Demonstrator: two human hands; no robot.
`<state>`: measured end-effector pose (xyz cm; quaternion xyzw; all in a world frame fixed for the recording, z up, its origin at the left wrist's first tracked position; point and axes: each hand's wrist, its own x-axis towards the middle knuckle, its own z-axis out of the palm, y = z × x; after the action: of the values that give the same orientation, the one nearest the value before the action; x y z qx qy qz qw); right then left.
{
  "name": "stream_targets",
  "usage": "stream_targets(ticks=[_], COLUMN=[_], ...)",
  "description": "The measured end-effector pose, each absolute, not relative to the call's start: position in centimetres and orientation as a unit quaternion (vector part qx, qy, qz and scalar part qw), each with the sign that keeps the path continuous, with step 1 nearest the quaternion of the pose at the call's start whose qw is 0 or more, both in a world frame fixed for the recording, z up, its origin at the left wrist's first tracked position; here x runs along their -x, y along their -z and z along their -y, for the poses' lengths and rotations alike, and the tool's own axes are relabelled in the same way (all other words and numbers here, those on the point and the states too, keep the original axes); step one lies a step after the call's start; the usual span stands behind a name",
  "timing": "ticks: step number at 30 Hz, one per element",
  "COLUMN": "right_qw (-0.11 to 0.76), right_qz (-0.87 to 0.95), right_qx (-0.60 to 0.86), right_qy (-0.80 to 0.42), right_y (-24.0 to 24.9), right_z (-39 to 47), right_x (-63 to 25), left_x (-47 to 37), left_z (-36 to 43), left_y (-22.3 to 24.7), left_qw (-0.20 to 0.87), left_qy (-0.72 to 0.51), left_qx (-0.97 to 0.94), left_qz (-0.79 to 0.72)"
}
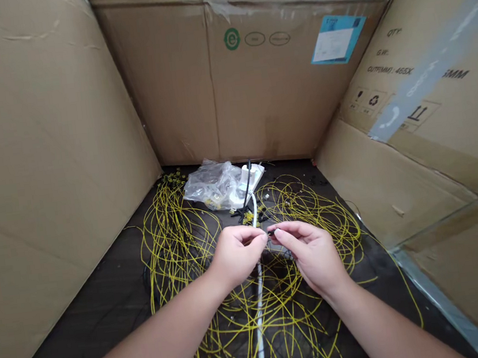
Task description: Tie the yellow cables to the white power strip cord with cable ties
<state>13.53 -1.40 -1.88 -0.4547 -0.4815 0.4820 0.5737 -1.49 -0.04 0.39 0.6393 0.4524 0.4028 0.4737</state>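
My right hand point(315, 251) pinches a small black connector piece point(272, 232) between thumb and fingertips. Close beside it, my left hand point(237, 254) is closed in a pinch, its fingertips almost meeting the black piece; what lies between them is too small to make out. Beneath both hands spread tangled loops of thin yellow cable point(281, 307). A thick white cord point(260, 310) runs lengthwise under the hands. Just beyond the fingertips lies a little pile of black and yellow connector parts point(249, 217).
Cardboard boxes wall in the dark table point(102, 312) at left, back point(176, 94) and right. A clear plastic bag point(213, 182) and a white power strip point(252, 174) lie at the back. Yellow cable bundles point(164, 229) sit left, with more coils at right.
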Motion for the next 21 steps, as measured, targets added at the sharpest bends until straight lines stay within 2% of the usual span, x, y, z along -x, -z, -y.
stream_targets(ticks=[5, 10, 15, 21], right_qw=[0.572, 0.571, 0.565, 0.553], right_qz=[0.481, 0.478, 0.479, 0.499], right_qx=[0.449, 0.445, 0.448, 0.473], right_qy=[-0.49, -0.497, -0.501, -0.47], right_y=[2.04, 2.02, 2.08, 1.68], right_z=[1.41, 1.46, 1.41, 1.49], right_x=[-13.54, -13.56, -13.56, -13.39], left_x=[1.54, 1.35, 1.3, 1.25], left_z=[-0.29, -0.26, -0.33, -0.12], left_y=[-0.26, -0.33, -0.24, -0.03], left_qw=[0.565, 0.598, 0.579, 0.488], left_qy=[-0.394, -0.407, -0.421, -0.409], left_qx=[-0.562, -0.518, -0.526, -0.607], left_qz=[-0.458, -0.457, -0.459, -0.476])
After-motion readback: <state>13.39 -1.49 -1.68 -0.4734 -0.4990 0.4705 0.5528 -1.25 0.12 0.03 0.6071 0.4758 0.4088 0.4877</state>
